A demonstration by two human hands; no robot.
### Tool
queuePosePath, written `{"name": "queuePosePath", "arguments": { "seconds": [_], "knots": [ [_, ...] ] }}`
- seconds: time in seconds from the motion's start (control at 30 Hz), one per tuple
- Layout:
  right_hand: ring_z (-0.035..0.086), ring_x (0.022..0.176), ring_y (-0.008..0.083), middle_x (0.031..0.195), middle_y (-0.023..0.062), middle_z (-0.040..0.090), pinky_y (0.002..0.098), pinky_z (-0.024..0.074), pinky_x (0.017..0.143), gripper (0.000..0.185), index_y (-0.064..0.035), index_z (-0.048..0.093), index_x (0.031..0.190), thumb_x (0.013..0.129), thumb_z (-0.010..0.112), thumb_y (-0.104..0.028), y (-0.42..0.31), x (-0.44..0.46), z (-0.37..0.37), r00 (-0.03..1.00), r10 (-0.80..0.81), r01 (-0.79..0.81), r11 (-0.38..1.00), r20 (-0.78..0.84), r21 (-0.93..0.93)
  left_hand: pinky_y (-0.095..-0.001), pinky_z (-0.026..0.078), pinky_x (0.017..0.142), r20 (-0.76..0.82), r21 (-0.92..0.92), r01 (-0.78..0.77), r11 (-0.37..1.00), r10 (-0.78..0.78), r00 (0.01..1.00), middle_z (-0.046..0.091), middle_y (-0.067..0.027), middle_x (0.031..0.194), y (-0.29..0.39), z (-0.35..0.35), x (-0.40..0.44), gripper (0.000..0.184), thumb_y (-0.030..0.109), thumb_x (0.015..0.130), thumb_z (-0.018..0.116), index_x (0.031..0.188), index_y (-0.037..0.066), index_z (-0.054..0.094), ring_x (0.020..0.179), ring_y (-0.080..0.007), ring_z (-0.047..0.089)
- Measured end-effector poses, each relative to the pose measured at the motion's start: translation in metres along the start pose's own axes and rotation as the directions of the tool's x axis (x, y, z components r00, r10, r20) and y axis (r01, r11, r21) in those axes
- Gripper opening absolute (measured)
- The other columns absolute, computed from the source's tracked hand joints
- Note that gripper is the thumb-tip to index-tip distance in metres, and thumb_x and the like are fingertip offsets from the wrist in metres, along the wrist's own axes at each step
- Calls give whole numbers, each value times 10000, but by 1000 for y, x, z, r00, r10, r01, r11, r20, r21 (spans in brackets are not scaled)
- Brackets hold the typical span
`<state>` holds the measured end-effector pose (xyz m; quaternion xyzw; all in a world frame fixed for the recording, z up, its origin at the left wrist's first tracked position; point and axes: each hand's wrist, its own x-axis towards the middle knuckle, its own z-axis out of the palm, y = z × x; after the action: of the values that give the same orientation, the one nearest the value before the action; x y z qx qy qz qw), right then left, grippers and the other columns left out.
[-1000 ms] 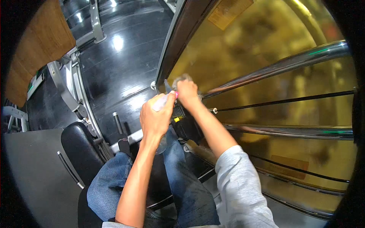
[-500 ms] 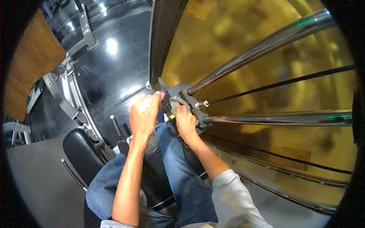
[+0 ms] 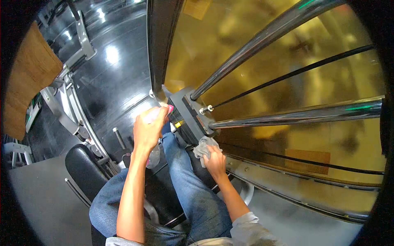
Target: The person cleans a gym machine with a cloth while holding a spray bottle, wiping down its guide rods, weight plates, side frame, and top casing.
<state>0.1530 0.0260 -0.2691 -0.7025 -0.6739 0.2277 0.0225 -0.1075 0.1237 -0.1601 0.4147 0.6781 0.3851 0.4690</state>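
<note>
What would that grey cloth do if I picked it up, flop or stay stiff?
The cloth would probably flop: it crumples into folds in the right hand. It's likely light, being small enough to bunch there. It probably wouldn't roll, with its uneven, crumpled shape.

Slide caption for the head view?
Right hand grips grey cloth beside the weight stack; left hand holds a clear bottle.

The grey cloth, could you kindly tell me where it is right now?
In the head view, the grey cloth is just below and right of centre, in the right hand, by the near end of the dark weight stack.
</note>
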Motion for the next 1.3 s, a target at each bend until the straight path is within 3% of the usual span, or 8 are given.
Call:
{"name": "queuePosePath", "arguments": {
  "seconds": [0.2,0.6,0.7,0.8,0.87,0.93,0.97,1.3],
  "knots": [
    [617,1052,368,1280,130,592,422,506,916,527,-77,540,1322,807,654,-66,-44,39,-7,908,-303,367,909,-288,200,-333,432,511,77,102,-26,994,18,997,594,-73,566,2,3,-2,491,481,877,585,693,31,654,451,-177,565],
    [626,1032,352,1380,49,545,408,511,911,589,-147,570,1311,752,698,-14,-14,14,19,969,-145,173,976,-202,132,-391,486,599,242,259,-16,966,-49,969,647,-130,636,-2,24,-9,519,546,871,549,759,64,706,567,-263,643],
    [619,1047,375,1247,138,624,416,504,911,452,-39,616,1223,775,669,-12,1,1,17,951,-83,156,961,-297,230,-467,501,749,320,343,-115,932,-1,947,694,-205,816,-5,40,-20,524,574,859,542,856,86,736,846,-395,665],
    [609,1047,402,1165,225,633,421,491,918,401,32,595,1205,808,624,-12,28,-10,37,952,172,-70,927,-254,367,-460,507,738,356,392,-177,903,29,934,696,-199,809,-9,58,-31,532,587,845,552,866,87,735,827,-378,673],
    [664,929,348,1051,220,670,383,533,800,320,49,604,1163,857,610,-45,37,-18,44,929,154,8,902,-338,432,-453,512,733,391,405,-201,892,30,920,700,-183,824,-9,68,-35,482,556,803,620,868,91,726,828,-369,675],
    [664,769,217,984,136,684,325,538,628,262,21,619,1135,899,616,-93,27,-31,33,870,492,-216,325,30,921,-443,515,718,426,469,-344,813,133,895,699,-157,836,-14,81,-41,417,496,759,685,845,89,705,815,-361,676],
    [606,691,109,932,66,667,268,489,512,233,-1,623,1125,931,606,-130,36,-32,47,866,496,-130,350,-67,928,-435,520,707,427,468,-340,816,128,895,691,-131,839,-17,88,-43,381,453,719,725,814,86,682,803,-353,677],
    [592,706,105,960,53,671,258,477,541,256,-26,623,1155,928,592,-141,30,-43,30,825,565,-138,218,-10,966,-455,541,641,384,603,-436,668,236,893,685,-162,759,-47,135,-43,443,483,735,683,699,42,706,679,-350,687]
  ]
}}
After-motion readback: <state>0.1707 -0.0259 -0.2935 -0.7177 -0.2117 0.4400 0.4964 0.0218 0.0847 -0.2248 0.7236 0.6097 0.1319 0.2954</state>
